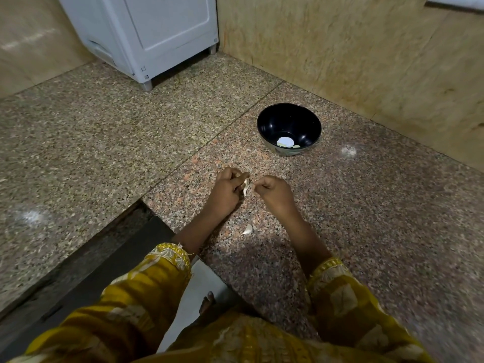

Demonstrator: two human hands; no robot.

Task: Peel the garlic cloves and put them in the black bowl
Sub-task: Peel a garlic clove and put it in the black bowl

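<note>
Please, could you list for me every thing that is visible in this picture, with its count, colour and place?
black bowl: one, black, on the counter, ahead and right of the hands
pale pieces: a few, white to yellowish, at the bowl's bottom
garlic clove: one, whitish, in the left hand
whitish piece: one, on the counter between the forearms; clove or peel, unclear
counter: one, speckled granite
appliance: one, white, back left
wall: beige, behind the bowl
sleeves: two, yellow
left hand: grips the clove
right hand: fingers curled beside the clove; any hold unclear
</note>
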